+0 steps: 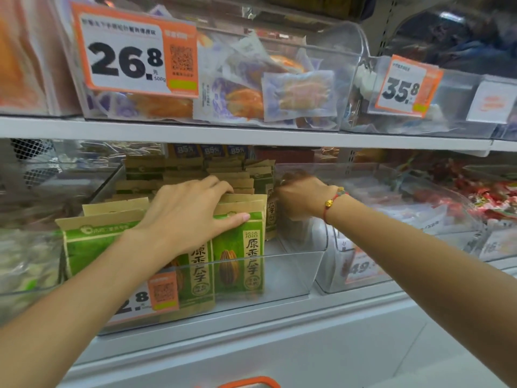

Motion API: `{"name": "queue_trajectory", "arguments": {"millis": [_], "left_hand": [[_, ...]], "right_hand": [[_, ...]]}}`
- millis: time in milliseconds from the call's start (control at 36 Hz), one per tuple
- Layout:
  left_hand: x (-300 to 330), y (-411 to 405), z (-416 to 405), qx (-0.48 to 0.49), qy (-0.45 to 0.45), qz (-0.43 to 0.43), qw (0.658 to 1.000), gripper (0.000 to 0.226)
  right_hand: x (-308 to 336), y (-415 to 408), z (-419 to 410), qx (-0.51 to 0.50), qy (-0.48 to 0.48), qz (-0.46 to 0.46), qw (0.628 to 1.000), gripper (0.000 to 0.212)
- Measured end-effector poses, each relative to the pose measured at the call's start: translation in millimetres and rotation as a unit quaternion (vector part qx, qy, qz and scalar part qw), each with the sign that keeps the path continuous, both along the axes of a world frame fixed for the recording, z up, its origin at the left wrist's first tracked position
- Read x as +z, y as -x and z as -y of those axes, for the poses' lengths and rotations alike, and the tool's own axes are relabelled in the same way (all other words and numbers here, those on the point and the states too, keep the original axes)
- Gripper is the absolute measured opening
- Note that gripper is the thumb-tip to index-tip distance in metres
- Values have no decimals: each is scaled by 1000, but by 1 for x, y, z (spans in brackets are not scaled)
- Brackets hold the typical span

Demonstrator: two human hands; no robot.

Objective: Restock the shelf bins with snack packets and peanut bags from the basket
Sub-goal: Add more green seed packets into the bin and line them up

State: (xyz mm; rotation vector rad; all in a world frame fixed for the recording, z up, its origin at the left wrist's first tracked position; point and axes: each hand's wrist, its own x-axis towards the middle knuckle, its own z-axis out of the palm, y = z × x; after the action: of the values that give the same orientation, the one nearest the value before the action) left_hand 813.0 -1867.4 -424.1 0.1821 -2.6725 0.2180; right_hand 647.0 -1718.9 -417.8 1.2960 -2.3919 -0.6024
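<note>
Both hands reach into one clear plastic shelf bin (293, 273) on the lower shelf, seen from a head-worn camera looking down along the forearms. Left hand (190, 217) lies over the tops of the front green-and-tan kraft bags (240, 259), fingers hooked over their upper edges and thumb stretched across the green front panel, gripping and steadying them upright. Those bags, printed with a seed picture and Chinese characters, stand in rows running toward the back of the bin; an orange price label (156, 295) is fixed to the bin's front wall. Right hand (299, 197), a red cord bracelet (333, 203) at its wrist, is curled at the right edge of the rows, apparently pinching a bag standing sideways there; the fingers are hidden, so the grip is uncertain. Further right, a neighbouring bin (419, 219) holds red-wrapped packets. Above, an upper shelf bin (321, 107) holds pale purple snack packets behind a price card reading 26.8 (134, 51). At the bottom edge, an orange rim (251, 383) shows, likely the basket, its contents out of view. Judging by this, the green-bag bin looks well filled on its left and middle, with bare floor still open at its front right; how much stock remains in the basket cannot be told.
</note>
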Motion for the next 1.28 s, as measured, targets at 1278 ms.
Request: {"name": "queue_trajectory", "arguments": {"millis": [1278], "left_hand": [[-376, -279, -49, 51, -412, 427, 803, 40]], "right_hand": [[-423, -264, -69, -186, -62, 496, 846, 76]]}}
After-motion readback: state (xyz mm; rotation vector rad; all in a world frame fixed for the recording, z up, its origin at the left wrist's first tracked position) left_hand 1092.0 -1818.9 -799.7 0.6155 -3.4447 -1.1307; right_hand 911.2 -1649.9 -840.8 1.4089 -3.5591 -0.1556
